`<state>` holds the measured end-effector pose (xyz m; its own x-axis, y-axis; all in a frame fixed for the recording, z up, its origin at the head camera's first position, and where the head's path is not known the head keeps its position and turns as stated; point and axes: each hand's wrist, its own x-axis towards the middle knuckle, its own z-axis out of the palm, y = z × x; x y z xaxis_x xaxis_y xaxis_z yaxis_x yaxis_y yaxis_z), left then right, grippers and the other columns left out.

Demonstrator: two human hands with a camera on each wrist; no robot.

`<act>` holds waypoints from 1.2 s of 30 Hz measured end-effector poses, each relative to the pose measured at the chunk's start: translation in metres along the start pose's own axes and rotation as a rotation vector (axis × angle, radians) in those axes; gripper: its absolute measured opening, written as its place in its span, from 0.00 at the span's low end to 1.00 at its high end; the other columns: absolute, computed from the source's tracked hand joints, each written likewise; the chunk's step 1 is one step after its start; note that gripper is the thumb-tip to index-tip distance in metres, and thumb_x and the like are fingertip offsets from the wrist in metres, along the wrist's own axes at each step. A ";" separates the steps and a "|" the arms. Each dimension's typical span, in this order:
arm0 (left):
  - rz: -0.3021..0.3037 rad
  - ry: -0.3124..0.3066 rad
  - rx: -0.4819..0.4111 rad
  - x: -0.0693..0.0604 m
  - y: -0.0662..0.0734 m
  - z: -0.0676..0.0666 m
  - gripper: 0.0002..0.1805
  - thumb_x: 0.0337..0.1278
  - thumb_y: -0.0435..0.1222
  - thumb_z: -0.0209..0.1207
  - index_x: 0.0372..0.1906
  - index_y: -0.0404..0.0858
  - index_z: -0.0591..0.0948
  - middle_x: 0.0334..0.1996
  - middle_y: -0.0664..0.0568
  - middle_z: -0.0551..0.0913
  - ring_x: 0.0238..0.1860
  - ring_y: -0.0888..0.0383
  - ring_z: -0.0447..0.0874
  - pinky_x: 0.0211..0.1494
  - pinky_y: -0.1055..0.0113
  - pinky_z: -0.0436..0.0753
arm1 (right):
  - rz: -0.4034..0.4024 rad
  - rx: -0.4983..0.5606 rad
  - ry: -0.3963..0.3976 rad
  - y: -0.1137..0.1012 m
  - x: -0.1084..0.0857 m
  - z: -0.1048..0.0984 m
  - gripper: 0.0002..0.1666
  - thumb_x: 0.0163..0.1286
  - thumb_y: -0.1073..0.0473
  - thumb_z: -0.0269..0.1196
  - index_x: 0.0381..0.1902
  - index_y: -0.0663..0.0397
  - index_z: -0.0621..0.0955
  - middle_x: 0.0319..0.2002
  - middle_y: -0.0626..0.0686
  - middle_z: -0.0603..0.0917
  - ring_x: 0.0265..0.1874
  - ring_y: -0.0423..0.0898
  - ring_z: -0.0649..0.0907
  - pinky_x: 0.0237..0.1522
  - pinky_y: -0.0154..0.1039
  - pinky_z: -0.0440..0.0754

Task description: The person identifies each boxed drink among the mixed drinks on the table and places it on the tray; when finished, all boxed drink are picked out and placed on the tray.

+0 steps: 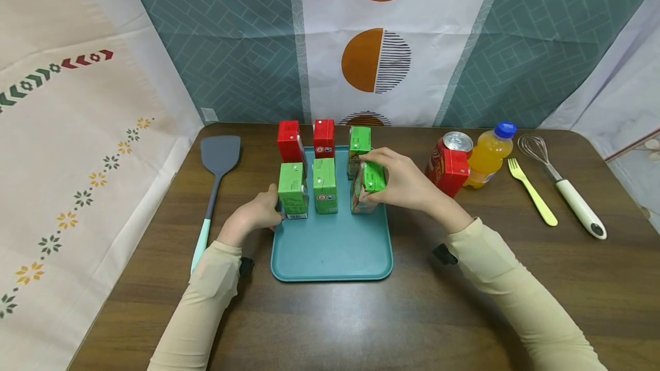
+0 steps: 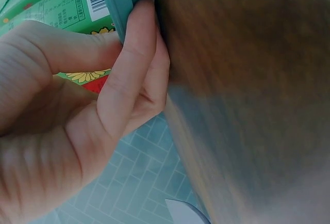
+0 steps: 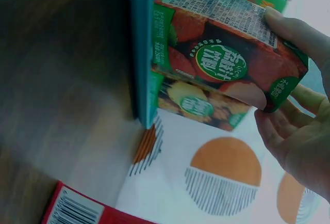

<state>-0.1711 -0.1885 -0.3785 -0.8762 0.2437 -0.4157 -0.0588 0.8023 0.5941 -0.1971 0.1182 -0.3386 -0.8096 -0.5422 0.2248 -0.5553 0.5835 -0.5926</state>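
A teal tray (image 1: 332,251) bears several drink cartons. My left hand (image 1: 259,209) pinches the tray's left rim between thumb and fingers, as the left wrist view shows beside a green carton (image 1: 293,190). My right hand (image 1: 404,182) holds a green-topped juice carton (image 3: 227,53) with fruit pictures, thumb on one side and fingers on the other, at the tray's right side. Behind it stands a similar juice carton (image 1: 359,145). Another green carton (image 1: 325,185) stands mid-tray, and two red cartons, a left one (image 1: 289,139) and a right one (image 1: 323,137), are at the back.
Right of the tray stand a red carton (image 1: 454,170), a drink can (image 1: 458,142) and an orange drink bottle (image 1: 487,156). Farther right lie a yellow fork (image 1: 533,192) and a whisk (image 1: 572,196). A spatula (image 1: 213,179) lies at the left.
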 end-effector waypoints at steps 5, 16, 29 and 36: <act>-0.017 -0.005 0.013 0.000 0.000 -0.001 0.26 0.55 0.26 0.53 0.55 0.24 0.55 0.32 0.36 0.76 0.22 0.52 0.80 0.27 0.64 0.78 | 0.002 -0.035 -0.019 0.000 0.004 0.012 0.46 0.47 0.55 0.75 0.63 0.58 0.69 0.57 0.57 0.70 0.48 0.50 0.74 0.43 0.44 0.81; -0.022 -0.016 0.031 0.001 0.001 -0.002 0.33 0.54 0.27 0.53 0.60 0.21 0.50 0.33 0.36 0.77 0.22 0.53 0.81 0.27 0.65 0.78 | 0.023 -0.013 -0.080 0.003 0.001 0.017 0.48 0.53 0.55 0.72 0.69 0.51 0.62 0.66 0.55 0.63 0.60 0.52 0.68 0.53 0.49 0.76; -0.032 -0.020 0.035 0.001 0.000 -0.002 0.39 0.54 0.26 0.52 0.65 0.19 0.44 0.34 0.35 0.77 0.22 0.53 0.81 0.26 0.66 0.78 | -0.107 -0.154 -0.084 0.000 -0.014 -0.002 0.44 0.54 0.53 0.71 0.67 0.48 0.66 0.69 0.54 0.60 0.67 0.52 0.61 0.59 0.51 0.71; -0.012 -0.022 0.045 0.003 -0.003 -0.001 0.43 0.50 0.25 0.50 0.66 0.17 0.38 0.33 0.35 0.78 0.22 0.54 0.81 0.25 0.66 0.77 | -0.161 -0.182 -0.047 -0.001 -0.037 -0.029 0.37 0.56 0.52 0.70 0.63 0.51 0.71 0.67 0.52 0.64 0.65 0.50 0.65 0.61 0.51 0.69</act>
<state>-0.1739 -0.1904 -0.3806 -0.8649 0.2456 -0.4377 -0.0469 0.8287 0.5577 -0.1722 0.1551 -0.3240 -0.7006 -0.6619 0.2665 -0.7049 0.5842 -0.4023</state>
